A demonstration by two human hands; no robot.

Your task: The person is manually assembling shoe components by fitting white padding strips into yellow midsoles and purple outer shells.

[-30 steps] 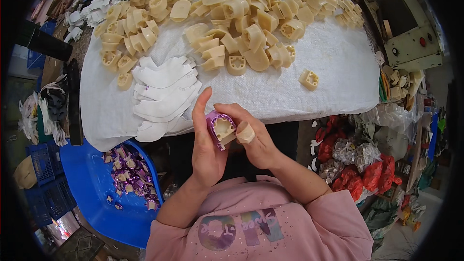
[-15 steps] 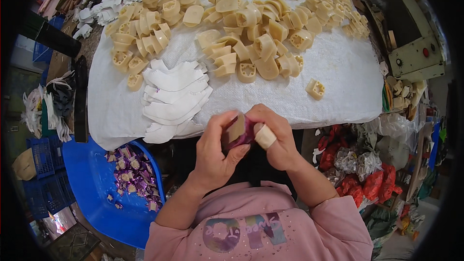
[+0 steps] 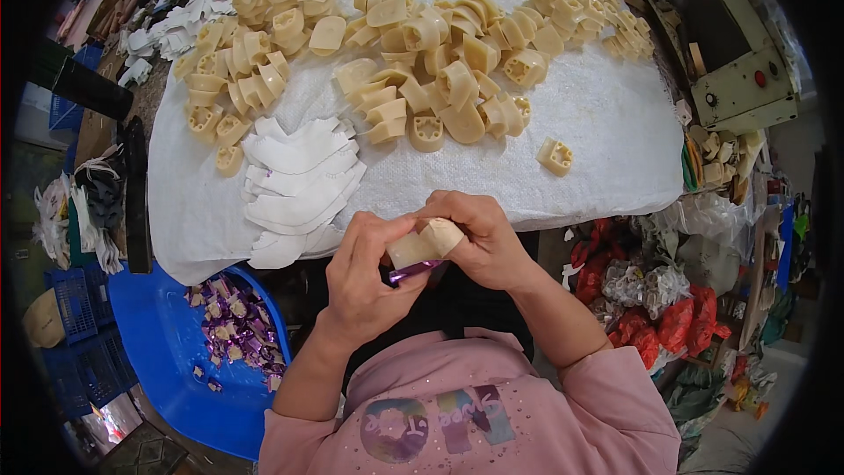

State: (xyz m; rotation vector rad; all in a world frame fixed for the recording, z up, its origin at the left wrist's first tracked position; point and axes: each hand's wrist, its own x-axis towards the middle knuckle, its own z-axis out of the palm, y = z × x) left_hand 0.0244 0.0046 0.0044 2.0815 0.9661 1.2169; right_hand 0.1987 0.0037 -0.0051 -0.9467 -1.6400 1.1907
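Note:
Both my hands are closed around a shoe heel [image 3: 407, 251] just off the table's near edge. Its beige face is turned up, and shiny purple covering [image 3: 414, 273] shows along its lower side. My left hand [image 3: 362, 273] grips it from the left, fingers over the far side. My right hand [image 3: 485, 242] presses at its right end; a beige wrap [image 3: 442, 234] covers the thumb. Bare beige heels [image 3: 457, 84] lie heaped across the table, and one single heel [image 3: 555, 157] sits apart at the right. Overlapping white cut pieces [image 3: 299, 185] lie beyond my left hand.
A white cloth [image 3: 440, 180] covers the table. At lower left stands a blue basin [image 3: 163, 361] with several purple-covered heels [image 3: 237, 325]. Red and clear plastic bags [image 3: 673, 330] crowd the right side. A pale green machine box [image 3: 747, 97] is at far right.
The heel has turned in my hands, so its beige face shows more and its purple side less. My right thumb has moved left onto it. The whole view has shifted slightly.

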